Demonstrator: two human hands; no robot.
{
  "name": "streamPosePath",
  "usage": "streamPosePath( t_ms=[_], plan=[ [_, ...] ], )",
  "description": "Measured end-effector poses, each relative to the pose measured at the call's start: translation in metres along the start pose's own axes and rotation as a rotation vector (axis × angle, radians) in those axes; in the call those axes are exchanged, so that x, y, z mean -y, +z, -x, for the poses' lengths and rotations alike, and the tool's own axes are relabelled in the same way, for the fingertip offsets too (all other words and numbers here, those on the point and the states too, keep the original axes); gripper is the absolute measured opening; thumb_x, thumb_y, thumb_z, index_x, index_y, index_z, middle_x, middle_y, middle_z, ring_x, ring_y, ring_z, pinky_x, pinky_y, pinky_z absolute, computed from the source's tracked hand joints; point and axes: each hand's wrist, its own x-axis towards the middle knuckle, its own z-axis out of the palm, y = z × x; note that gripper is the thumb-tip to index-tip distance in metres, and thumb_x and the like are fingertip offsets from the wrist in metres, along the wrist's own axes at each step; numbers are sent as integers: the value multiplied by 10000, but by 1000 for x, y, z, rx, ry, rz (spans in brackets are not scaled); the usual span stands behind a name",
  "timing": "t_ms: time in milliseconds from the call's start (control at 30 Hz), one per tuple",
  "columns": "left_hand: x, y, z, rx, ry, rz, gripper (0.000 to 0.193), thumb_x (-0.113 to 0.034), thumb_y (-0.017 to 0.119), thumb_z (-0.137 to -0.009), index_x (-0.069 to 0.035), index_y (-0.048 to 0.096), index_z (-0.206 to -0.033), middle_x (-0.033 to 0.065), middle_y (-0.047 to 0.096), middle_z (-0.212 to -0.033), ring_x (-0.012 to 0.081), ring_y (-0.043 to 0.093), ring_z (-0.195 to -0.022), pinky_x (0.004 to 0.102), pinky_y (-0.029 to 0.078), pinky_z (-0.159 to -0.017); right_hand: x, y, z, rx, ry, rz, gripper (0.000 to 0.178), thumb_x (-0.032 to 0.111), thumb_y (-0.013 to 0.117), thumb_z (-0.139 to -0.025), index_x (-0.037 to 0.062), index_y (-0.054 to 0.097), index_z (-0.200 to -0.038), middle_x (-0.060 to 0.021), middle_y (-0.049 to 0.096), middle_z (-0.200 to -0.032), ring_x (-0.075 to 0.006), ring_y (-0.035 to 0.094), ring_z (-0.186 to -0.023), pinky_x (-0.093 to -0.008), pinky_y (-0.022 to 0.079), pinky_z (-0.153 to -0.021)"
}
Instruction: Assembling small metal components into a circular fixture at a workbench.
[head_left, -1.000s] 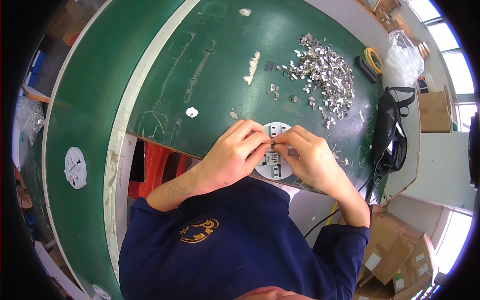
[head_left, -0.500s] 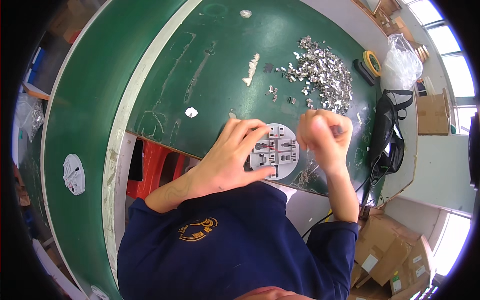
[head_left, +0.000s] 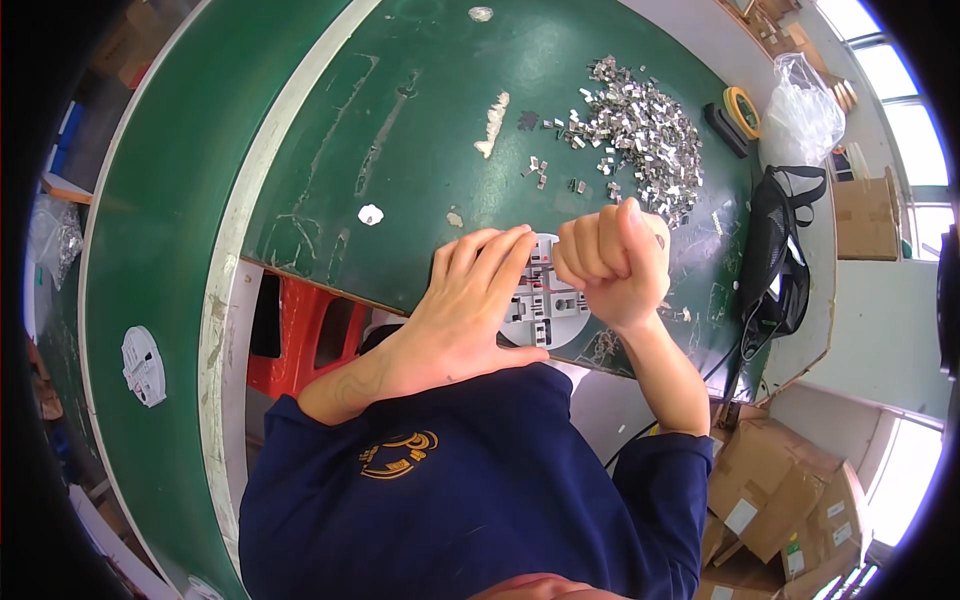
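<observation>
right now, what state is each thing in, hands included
left hand: open, fingers extended, over the left part of the round plate
right hand: closed in a fist; contents, if any, hidden
round grey plate: lying compartment side up, partly covered
small metal pieces: loose, heaped, some scattered
second grey plate: lying on the green surface at left
clear plastic bag: crumpled

Daylight bright, windows [head_left: 897,130] at right blown white; I get glare on the table [head_left: 545,50], bowed edges, black corners.
</observation>
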Motion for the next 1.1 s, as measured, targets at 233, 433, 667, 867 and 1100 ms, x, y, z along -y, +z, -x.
streamPosePath(
  t_ms=[233,433,667,867,1100],
  plan=[
    [-1,-1,0,7,4,-26,1049,-423,854,-658,58,332,-1431,180,395,-1434,347,379,-1299,477,293,-1069,-9,25,1,-154,1,320,526,224,362,-1059,101,302,-551,5,286,-477,-118,239,-427,-302,225,-412],
    [-1,1,1,-5,-52,30,1077,-417,868,-650,35,323,-1462,181,388,-1465,358,364,-1321,470,292,-1084,11,3,-3,-110,-109,16,416,144,497,-1013,39,480,-611,-16,432,-528,-119,351,-453,-287,281,-437],
    [3,0,-1,-5,-45,20,1093,-408,873,-633,44,328,-1466,180,405,-1462,354,390,-1304,463,310,-1074,22,-35,-27,-199,63,1230,114,74,653,-876,-4,697,-947,-84,657,-802,-158,553,-611,-274,435,-581],
    [12,-2,-10,9,-26,37,1093,-415,872,-631,52,336,-1461,183,412,-1462,352,408,-1291,463,319,-1067,6,-61,-32,-191,114,1447,185,65,675,-812,12,713,-985,-96,690,-892,-177,591,-665,-305,467,-621],
    [11,-3,-9,14,-35,45,1106,-436,870,-627,46,334,-1465,180,407,-1469,351,408,-1291,465,318,-1067,7,-56,-27,-217,164,1540,148,65,659,-793,9,709,-921,-159,663,-897,-353,671,-785,-414,525,-709]
  ],
)
